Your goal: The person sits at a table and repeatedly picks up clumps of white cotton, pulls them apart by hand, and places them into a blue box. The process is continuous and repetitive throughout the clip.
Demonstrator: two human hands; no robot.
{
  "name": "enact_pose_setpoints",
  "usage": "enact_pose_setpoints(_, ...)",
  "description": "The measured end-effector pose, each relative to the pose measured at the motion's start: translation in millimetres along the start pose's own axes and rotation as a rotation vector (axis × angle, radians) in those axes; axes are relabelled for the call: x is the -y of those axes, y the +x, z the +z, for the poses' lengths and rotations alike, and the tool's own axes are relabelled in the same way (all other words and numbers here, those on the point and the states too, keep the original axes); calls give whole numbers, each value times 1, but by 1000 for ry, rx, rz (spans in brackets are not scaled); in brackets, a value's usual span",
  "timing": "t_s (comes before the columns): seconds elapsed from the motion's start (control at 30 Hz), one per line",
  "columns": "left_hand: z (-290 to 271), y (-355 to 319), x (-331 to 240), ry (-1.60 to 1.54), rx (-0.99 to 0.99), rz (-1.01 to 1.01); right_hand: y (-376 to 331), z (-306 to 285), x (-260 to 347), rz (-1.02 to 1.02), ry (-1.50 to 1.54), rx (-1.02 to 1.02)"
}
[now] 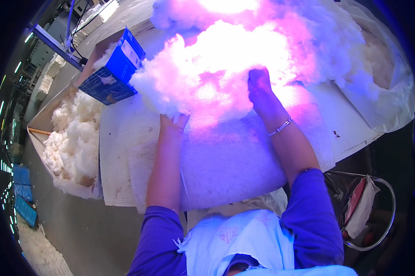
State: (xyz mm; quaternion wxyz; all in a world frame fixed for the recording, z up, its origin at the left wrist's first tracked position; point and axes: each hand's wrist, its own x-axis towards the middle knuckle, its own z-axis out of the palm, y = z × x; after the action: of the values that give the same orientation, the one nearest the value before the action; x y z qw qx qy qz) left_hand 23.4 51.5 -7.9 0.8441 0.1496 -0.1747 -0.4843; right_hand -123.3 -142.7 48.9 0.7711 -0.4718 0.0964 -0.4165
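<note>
A large mass of white fluffy fibre, like cotton wadding, lies across the far part of the table, washed out by pink and violet glare. My left hand reaches under its near edge, so its fingers are hidden. Further right and deeper in, my right hand is closed against the fluff, its fingers appearing curled into it; glare blurs the fingertips. A thin bracelet circles my right wrist. Beneath both forearms is a pale cloth-like sheet over the white board.
A blue carton stands at the far left of the board. Beside it, a big lined box holds more fluff. Plastic sheeting drapes the right side. A metal-framed chair stands at the lower right. Blue boxes sit on the floor.
</note>
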Motion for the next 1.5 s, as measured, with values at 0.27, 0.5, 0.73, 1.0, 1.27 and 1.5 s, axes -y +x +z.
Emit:
enact_pose_setpoints(0.27, -4, 13, 17, 83, -107, 2, -26, 51, -9, -46, -475, 377)
enact_pose_setpoints(0.5, 22, 14, 12, 422, -206, 143, 11, -9, -20, -1184, -886, 436)
enact_pose_setpoints(0.73, 50, 3, -2, 953, -185, 230, -2, -28, 6, -215, -126, 188)
enact_pose_setpoints(1.0, 53, 9, 7, 1142, -159, 216, 5, -18, -17, 64, -15, 162)
enact_pose_setpoints(1.27, 44, 18, 18, 1037, -167, 227, -14, 16, -25, 91, -169, 174)
enact_pose_setpoints(1.5, 20, 17, -5, 527, -99, 430, -1, 25, -22, 260, -136, 138)
